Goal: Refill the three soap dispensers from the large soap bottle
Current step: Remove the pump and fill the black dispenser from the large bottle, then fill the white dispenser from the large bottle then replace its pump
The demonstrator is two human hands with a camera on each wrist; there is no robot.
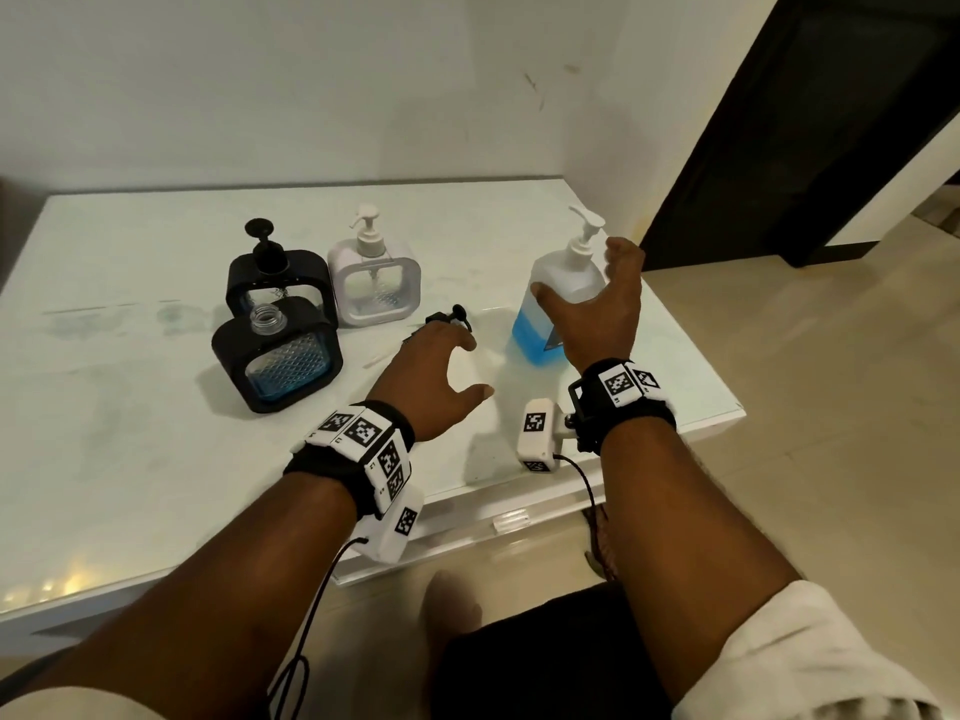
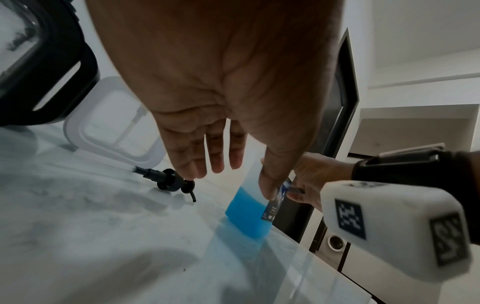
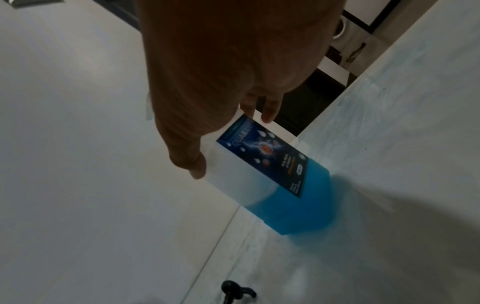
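The large soap bottle [image 1: 550, 304], clear with blue soap low inside and a white pump, stands near the table's right edge. My right hand [image 1: 576, 270] is spread wide around it, thumb at its left face and fingers beside its shoulder; its dark label [image 3: 270, 156] faces my palm. The front black dispenser [image 1: 278, 356] has a bare open neck and some blue soap. Behind it stand a black dispenser [image 1: 278, 275] and a white dispenser [image 1: 373, 285], both with pumps on. The removed black pump [image 2: 171, 182] lies on the table under my open left hand [image 1: 475, 367].
The white table [image 1: 130, 459] meets a wall at the back. Its right edge [image 1: 722, 407] drops to a tiled floor, with a dark doorway [image 1: 810, 148] beyond. The pump's thin pale tube [image 1: 379, 358] lies left of my left hand.
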